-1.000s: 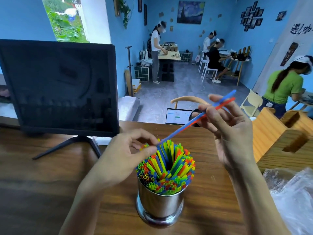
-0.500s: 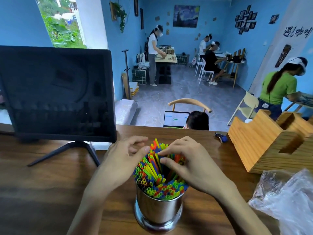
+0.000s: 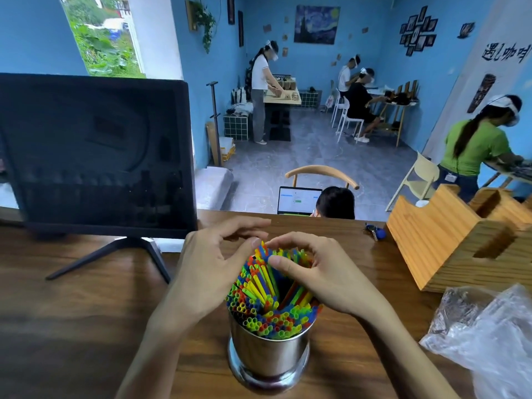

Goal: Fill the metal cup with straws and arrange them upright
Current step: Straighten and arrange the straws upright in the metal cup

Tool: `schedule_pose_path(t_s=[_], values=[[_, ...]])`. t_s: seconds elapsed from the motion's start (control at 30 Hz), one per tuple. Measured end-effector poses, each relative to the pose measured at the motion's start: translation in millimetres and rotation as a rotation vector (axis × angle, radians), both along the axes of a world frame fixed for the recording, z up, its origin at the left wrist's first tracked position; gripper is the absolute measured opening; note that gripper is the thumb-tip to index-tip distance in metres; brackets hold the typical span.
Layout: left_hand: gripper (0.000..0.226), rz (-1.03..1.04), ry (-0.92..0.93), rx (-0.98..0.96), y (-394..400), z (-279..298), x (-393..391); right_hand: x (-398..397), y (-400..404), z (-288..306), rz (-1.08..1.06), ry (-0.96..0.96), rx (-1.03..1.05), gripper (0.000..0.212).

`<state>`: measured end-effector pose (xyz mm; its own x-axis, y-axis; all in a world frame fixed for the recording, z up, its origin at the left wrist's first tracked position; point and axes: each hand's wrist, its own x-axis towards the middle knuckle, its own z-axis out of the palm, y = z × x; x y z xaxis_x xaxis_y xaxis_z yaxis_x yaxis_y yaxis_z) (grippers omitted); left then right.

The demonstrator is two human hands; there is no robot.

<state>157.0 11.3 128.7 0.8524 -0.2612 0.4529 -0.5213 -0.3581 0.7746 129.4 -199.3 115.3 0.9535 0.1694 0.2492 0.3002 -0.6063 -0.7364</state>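
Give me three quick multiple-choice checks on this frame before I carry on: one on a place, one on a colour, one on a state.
1. Where does the clear plastic bag lie relative to the metal cup?
A. To its left
B. To its right
C. Behind the monitor

2. Which colour is missing among the straws?
A. Yellow
B. Green
C. White

3. What is the right hand doing?
A. Resting curled on the straw tops
B. Lying flat on the table
C. Gripping the cup's base

Answers:
1. B, the bag sits at the table's right edge.
2. C, only yellow, green, blue, red and orange show.
3. A, its fingers bend over the bundle opposite the left hand.
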Motion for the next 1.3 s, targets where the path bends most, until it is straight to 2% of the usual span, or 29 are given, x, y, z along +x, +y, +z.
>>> schedule_pose_path(t_s=[0.23, 0.37, 0.5, 0.73, 0.9, 1.0, 1.13, 1.23, 1.3], values=[[0.025, -0.030, -0.157, -0.246, -5, 14, -16, 8, 4, 0, 0.036, -0.103, -0.059, 0.019], [0.026, 0.021, -0.267, -0.336, -5, 23, -24, 6, 5, 2, 0.080, -0.133, -0.003, 0.015], [0.018, 0.022, -0.244, -0.512, -4, 27, -26, 5, 3, 3, 0.133, -0.132, -0.065, 0.018], [0.023, 0.071, -0.269, -0.599, 3, 27, -23, 3, -2, 5, 0.105, -0.124, 0.104, 0.020], [0.033, 0.112, -0.327, -0.702, 6, 27, -20, 4, -8, 6, 0.116, -0.071, 0.139, 0.020], [0.032, 0.144, -0.307, -0.737, 4, 23, -16, 4, -12, 7, 0.089, -0.111, 0.296, 0.018], [0.020, 0.162, -0.149, -0.648, 9, 13, -7, 4, -22, 16, -0.005, -0.192, 0.664, 0.020], [0.029, 0.061, 0.060, -0.445, 14, 8, -2, 2, -26, 23, -0.144, -0.266, 0.911, 0.021], [0.039, -0.039, 0.130, -0.247, 14, 5, -4, 1, -24, 26, -0.183, -0.357, 0.959, 0.029]])
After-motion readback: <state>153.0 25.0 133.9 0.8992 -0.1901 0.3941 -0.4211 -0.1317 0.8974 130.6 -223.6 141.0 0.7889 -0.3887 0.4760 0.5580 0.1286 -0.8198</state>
